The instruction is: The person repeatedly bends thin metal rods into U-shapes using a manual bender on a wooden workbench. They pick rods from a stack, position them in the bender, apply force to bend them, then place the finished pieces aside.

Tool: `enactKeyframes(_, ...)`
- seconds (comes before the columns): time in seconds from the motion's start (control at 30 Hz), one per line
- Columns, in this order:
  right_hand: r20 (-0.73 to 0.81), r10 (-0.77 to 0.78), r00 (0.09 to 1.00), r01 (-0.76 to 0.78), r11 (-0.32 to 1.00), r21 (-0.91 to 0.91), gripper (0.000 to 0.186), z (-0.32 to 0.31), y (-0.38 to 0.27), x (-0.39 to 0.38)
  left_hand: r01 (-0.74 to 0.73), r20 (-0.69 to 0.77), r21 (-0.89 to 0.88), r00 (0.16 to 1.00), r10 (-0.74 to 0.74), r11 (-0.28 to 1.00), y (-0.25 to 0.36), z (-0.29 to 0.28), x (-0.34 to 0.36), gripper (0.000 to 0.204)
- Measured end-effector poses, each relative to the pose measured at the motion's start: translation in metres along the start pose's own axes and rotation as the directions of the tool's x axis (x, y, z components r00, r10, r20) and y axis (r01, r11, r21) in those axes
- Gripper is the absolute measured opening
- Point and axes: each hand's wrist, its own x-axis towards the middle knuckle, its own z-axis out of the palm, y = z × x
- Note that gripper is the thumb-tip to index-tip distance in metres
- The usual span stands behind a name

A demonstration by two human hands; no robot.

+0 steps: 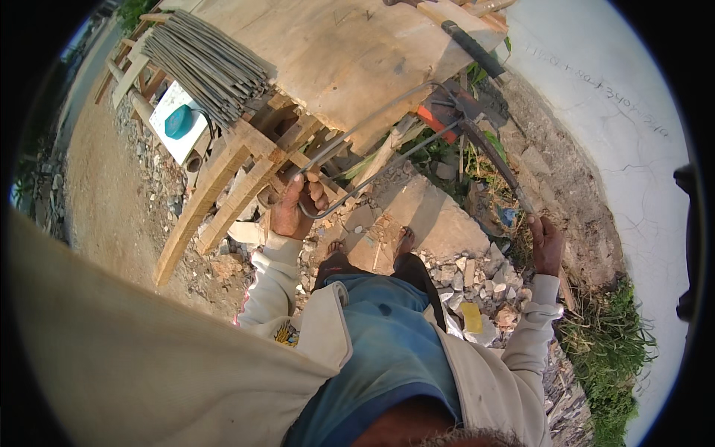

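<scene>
My left hand [299, 205] is closed round the near end of a thin metal rod bent into a long, narrow loop [395, 160]. The loop slants away to the upper right, past the edge of a wooden board [320, 52]. In my right hand [548, 244] is the near end of a long dark metal bar [488, 149], gripped out to the right. The bar's far end meets the loop's far corner, beside a red-orange piece [436, 123]. Whether the bar is hooked onto the rod there, I cannot tell.
A bundle of straight rods [208, 63] lies along the board's left side. Beneath are slanted timber legs [201, 212], and a teal container [178, 121] sits on a white panel. A dark handle [473, 48] overhangs the board's right edge. Rubble surrounds my feet; a white wall [633, 149] stands right.
</scene>
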Motion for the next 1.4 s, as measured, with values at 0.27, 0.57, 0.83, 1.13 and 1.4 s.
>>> enactKeyframes(0.27, -0.133, 0.313, 0.94, -0.308, 0.949, 0.06, 0.067, 0.041, -0.103, -0.103, 0.125, 0.163, 0.025, 0.978, -0.128, 0.992, 0.01, -0.016, 0.008, 0.024)
enactKeyframes(0.57, -0.254, 0.266, 0.93, -0.267, 0.963, 0.03, 0.043, 0.096, -0.192, -0.168, 0.219, 0.307, 0.011, 0.928, -0.212, 0.976, 0.016, -0.027, 0.017, 0.025)
enactKeyframes(0.83, 0.176, 0.329, 0.928, -0.373, 0.809, 0.455, 0.054, 0.04, -0.151, -0.243, 0.247, 0.308, 0.04, 0.919, -0.247, 0.968, 0.016, -0.03, 0.022, 0.034)
enactKeyframes(1.13, 0.491, 0.451, 0.745, -0.666, 0.465, 0.583, 0.054, -0.022, -0.123, -0.345, 0.208, 0.326, 0.146, 0.913, -0.245, 0.967, 0.021, -0.032, 0.023, 0.037)
enactKeyframes(1.4, 0.451, 0.511, 0.731, -0.672, 0.428, 0.604, 0.049, -0.017, -0.159, -0.361, 0.211, 0.331, 0.138, 0.911, -0.246, 0.968, 0.016, -0.034, 0.023, 0.038)
